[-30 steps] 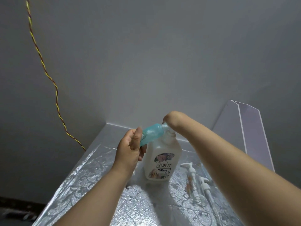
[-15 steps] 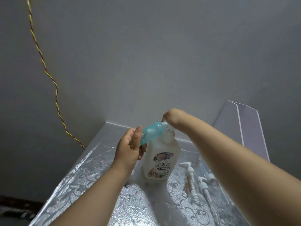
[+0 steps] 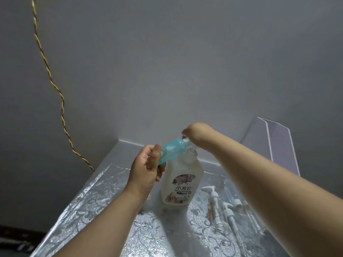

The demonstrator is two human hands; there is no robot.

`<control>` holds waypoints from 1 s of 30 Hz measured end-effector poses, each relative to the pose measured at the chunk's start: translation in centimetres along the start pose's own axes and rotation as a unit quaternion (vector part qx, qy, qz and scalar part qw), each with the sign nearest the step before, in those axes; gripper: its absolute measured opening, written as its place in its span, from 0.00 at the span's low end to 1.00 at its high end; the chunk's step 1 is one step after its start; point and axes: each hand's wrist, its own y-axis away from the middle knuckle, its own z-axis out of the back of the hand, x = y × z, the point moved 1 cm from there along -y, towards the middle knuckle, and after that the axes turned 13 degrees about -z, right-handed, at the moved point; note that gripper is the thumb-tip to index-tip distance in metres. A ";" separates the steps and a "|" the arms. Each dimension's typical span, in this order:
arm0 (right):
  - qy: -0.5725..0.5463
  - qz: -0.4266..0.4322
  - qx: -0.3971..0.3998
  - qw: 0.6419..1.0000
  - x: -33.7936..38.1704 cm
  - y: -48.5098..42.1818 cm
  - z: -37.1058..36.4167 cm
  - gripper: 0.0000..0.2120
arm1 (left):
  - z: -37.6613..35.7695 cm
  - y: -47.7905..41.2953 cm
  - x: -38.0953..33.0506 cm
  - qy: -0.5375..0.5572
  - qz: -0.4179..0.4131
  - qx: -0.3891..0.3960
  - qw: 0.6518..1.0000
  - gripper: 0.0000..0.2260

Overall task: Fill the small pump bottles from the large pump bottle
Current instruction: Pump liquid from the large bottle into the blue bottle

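A plain grey wall fills most of my view, with one twisted yellow-and-red cord trailing down it to the silver embossed tabletop below. One pale panel leans at the far right. Both forearms reach in. One large pump bottle, white with a flowered label, stands upright mid-tabletop. My left hand grips one small teal bottle, thumb along its base, tilted with its mouth at the big bottle's spout. My right hand bends sharply at the wrist over the pump head; its fingers are hidden, so I cannot tell their grip. Beside the big bottle, partly under my right arm, lie clear small bottles; I count three white pump heads.
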 end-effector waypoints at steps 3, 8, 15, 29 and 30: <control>0.070 0.003 0.060 0.996 0.4 0.0 -0.2 0.15 | 0.0 0.0 0.3 -0.007 0.004 -0.004 1.000 0.19; 0.118 0.016 0.064 0.991 0.6 0.4 -0.1 0.19 | 0.2 0.1 0.5 -0.009 0.020 -0.005 1.000 0.18; 0.000 0.019 0.002 1.000 -0.3 1.1 1.0 0.15 | 0.0 0.1 0.0 0.005 0.014 0.001 1.000 0.18; 0.092 0.023 0.026 0.995 0.1 0.9 0.4 0.14 | 0.0 0.1 0.1 0.013 0.038 -0.006 0.999 0.19; 0.065 0.026 0.011 0.997 -0.1 1.0 0.6 0.14 | 0.0 0.1 0.1 0.014 0.036 -0.004 0.999 0.19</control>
